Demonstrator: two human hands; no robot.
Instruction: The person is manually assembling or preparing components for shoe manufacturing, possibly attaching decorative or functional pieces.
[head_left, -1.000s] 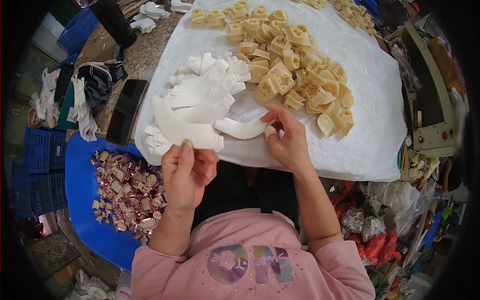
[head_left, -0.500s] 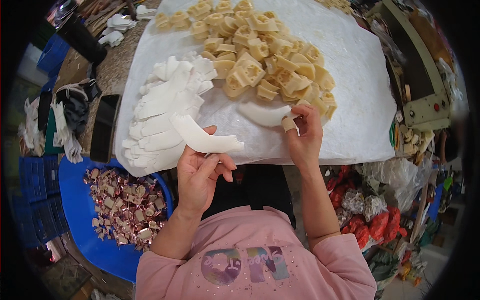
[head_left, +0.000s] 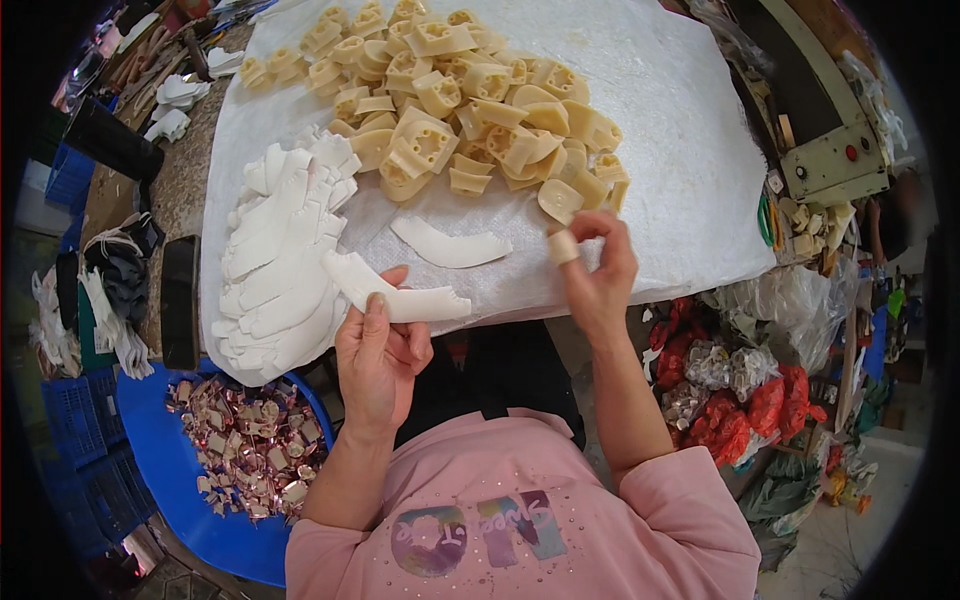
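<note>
My left hand (head_left: 378,360) pinches a curved white strip (head_left: 395,300) with a jagged end between thumb and fingers, just off the table's near edge. My right hand (head_left: 600,275) is closed at the near edge of the beige pile, its thumb wrapped in a tan covering. Thumb and forefinger meet on the rim of a rounded beige molded piece (head_left: 560,201). Another curved white strip (head_left: 450,243) lies alone on the white sheet between my hands. Overlapping white strips form a heap (head_left: 280,250) at the left. Hollow beige molded pieces (head_left: 440,95) are piled behind.
A white sheet (head_left: 690,150) covers the table. A dark phone (head_left: 181,300) and a black cylinder (head_left: 112,138) stand along its left side. Below left sits a blue tub (head_left: 165,480) of shiny pinkish pieces. Red and clear plastic bags (head_left: 735,400) crowd the right, below a greenish metal machine (head_left: 838,160).
My right hand has let go of the second white strip, which now lies on the sheet, and has moved right to a beige piece. My left hand keeps its strip. The view has shifted.
</note>
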